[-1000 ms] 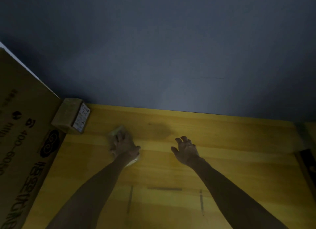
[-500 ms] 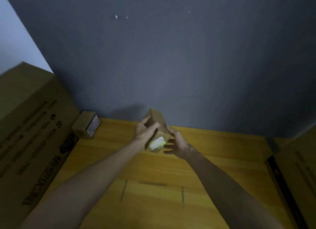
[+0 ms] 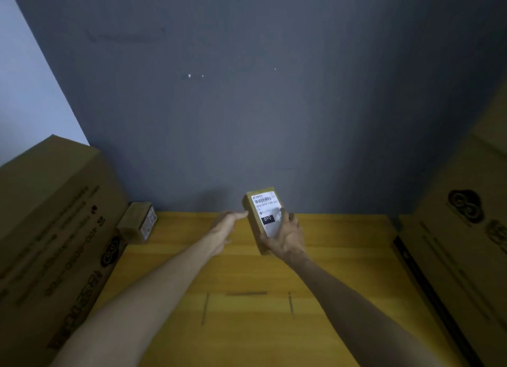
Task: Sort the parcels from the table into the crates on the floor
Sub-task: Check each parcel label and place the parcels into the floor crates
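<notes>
A small brown parcel (image 3: 260,216) with a white label marked 010 is held above the yellow wooden table (image 3: 247,279), label facing me. My right hand (image 3: 286,236) grips its lower right part, fingers curled round it. My left hand (image 3: 226,227) lies just left of the parcel with straight fingers, its tips touching the parcel's left side. A second small brown parcel (image 3: 137,225) with a white label lies on the table's far left corner. No crates are in view.
A large printed cardboard box (image 3: 52,246) stands along the table's left side, and another (image 3: 466,246) along the right. A dark grey wall (image 3: 247,106) rises behind the table.
The parcel went from under my left hand on the table up into both hands, then turned label-up into my right hand. My left hand has let go and opened. My view tilted upward.
</notes>
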